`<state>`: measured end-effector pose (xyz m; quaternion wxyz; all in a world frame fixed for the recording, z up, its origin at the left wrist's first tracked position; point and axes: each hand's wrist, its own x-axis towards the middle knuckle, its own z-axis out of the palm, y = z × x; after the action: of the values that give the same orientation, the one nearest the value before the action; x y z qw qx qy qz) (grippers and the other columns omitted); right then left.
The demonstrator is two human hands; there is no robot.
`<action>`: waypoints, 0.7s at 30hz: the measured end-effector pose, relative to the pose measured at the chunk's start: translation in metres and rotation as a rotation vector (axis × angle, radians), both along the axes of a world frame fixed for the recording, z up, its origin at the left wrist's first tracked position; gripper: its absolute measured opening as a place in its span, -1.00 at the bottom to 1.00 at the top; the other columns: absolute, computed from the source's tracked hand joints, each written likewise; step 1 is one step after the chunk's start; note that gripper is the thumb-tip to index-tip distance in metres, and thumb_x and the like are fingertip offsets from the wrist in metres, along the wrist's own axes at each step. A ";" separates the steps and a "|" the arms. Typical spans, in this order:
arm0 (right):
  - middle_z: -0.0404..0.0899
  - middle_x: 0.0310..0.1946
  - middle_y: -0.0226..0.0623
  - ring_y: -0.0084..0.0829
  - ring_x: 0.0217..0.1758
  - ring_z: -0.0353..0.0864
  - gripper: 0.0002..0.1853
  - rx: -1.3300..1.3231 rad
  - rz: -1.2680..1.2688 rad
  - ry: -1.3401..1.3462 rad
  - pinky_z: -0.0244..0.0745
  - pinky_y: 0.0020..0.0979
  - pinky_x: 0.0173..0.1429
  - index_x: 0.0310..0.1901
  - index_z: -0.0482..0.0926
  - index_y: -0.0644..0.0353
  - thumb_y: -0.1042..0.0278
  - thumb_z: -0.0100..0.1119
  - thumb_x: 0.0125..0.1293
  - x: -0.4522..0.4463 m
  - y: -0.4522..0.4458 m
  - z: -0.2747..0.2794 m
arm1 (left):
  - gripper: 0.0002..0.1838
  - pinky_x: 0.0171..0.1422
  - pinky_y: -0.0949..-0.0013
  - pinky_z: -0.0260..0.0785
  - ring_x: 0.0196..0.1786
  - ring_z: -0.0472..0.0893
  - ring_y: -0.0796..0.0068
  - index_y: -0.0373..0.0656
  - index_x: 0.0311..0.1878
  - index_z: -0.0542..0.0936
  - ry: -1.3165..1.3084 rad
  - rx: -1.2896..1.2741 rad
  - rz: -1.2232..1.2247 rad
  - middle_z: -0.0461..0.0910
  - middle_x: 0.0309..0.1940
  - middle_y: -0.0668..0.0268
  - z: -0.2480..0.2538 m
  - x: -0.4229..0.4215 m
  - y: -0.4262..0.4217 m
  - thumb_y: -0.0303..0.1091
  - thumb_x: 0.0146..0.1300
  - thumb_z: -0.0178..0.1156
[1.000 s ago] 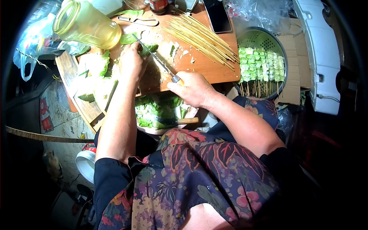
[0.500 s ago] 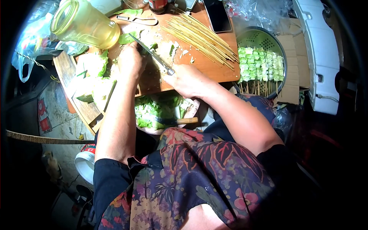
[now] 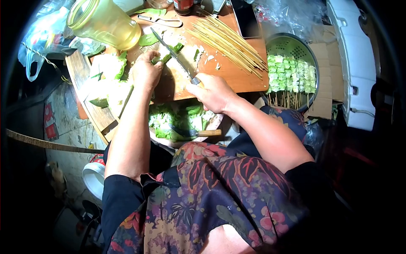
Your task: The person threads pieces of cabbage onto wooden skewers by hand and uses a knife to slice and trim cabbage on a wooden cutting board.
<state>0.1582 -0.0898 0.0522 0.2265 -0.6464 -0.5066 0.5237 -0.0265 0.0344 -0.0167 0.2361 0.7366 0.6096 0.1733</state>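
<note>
My right hand (image 3: 215, 92) is closed round the handle of a knife (image 3: 174, 54), whose long blade slants up and away to the left over the wooden board (image 3: 237, 82). Bent fingers of my left hand (image 3: 147, 72) grip one end of a green leaf (image 3: 155, 60). More dark green leaf (image 3: 172, 51) lies right beside the blade, just beyond those fingertips. A flat green piece (image 3: 148, 40) and pale scraps lie farther up the board. Big pale green cabbage chunks (image 3: 111, 67) sit left of my left hand.
Bamboo skewers (image 3: 228, 44) lie in a pile on the board, near a phone (image 3: 245, 19), a peeler (image 3: 160, 20) and a tilted jar (image 3: 105, 25). Skewered leaves (image 3: 292, 74) fill part of a metal colander (image 3: 292, 40). Below the board, a basin holds cut greens (image 3: 169, 120) and a wooden-handled tool (image 3: 209, 133).
The knife and my right hand have moved slightly right and down, away from my left fingers. My left hand has turned, showing the leaf in its fingers. The whole view has shifted a little.
</note>
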 end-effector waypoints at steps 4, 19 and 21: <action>0.43 -0.67 -0.34 -0.52 -0.69 0.48 -0.67 -0.053 0.052 0.050 0.40 -0.42 -0.55 -0.28 0.46 0.26 0.08 0.10 0.32 0.000 -0.002 0.018 | -0.72 0.05 0.22 0.45 -0.10 0.64 0.14 -0.12 -0.18 0.61 -0.062 -0.023 0.085 0.66 -0.20 0.13 0.011 0.008 -0.002 -0.37 -0.03 0.31; 0.45 -0.61 -0.27 -0.43 -0.65 0.55 -0.67 -0.274 0.162 0.018 0.51 -0.32 -0.48 -0.27 0.46 0.27 0.10 0.03 0.32 0.001 0.017 0.003 | -0.68 0.03 0.21 0.46 -0.10 0.65 0.16 -0.09 -0.10 0.64 0.119 -0.122 -0.004 0.67 -0.19 0.14 0.016 0.006 0.008 -0.30 0.02 0.35; 0.52 -0.55 -0.15 -0.28 -0.54 0.61 -0.67 -0.156 0.190 -0.130 0.53 -0.26 -0.35 -0.23 0.48 0.27 0.09 0.04 0.31 -0.005 0.017 -0.019 | -0.70 0.04 0.17 0.46 -0.08 0.63 0.11 -0.03 -0.12 0.63 0.096 -0.148 -0.006 0.66 -0.18 0.14 0.012 0.005 0.009 -0.30 0.02 0.35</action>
<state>0.1532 -0.0730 0.0334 0.0918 -0.6434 -0.5372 0.5376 -0.0220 0.0435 -0.0046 0.2609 0.7266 0.6290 0.0914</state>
